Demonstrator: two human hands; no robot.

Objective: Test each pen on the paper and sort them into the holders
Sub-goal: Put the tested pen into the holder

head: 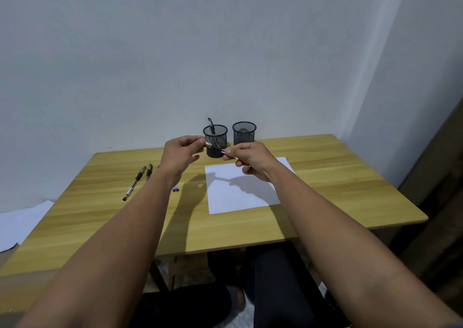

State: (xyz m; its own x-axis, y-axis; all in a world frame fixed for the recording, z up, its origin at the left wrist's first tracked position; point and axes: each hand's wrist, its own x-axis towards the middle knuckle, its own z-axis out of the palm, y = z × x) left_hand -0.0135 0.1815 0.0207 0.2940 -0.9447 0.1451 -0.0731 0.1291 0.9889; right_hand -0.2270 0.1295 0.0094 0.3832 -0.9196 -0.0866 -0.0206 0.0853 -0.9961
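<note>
We hold 1 pen (215, 148) above the tabletop (325, 177), left hand (179, 156) and right hand (250, 159) fingers pinching its ends; 2 pens (140, 179) lie left.

Table (338, 177) is seen as light wood-grain, smooth, satin sheen (laminate or solid cannot be told). Both holders, left holder (215, 141) and right holder (244, 133), are made of black wire mesh, matt. Paper (240, 194) is plain white, matt. Loose pens (140, 179) appear glossy clear plastic with dark grips.
</note>
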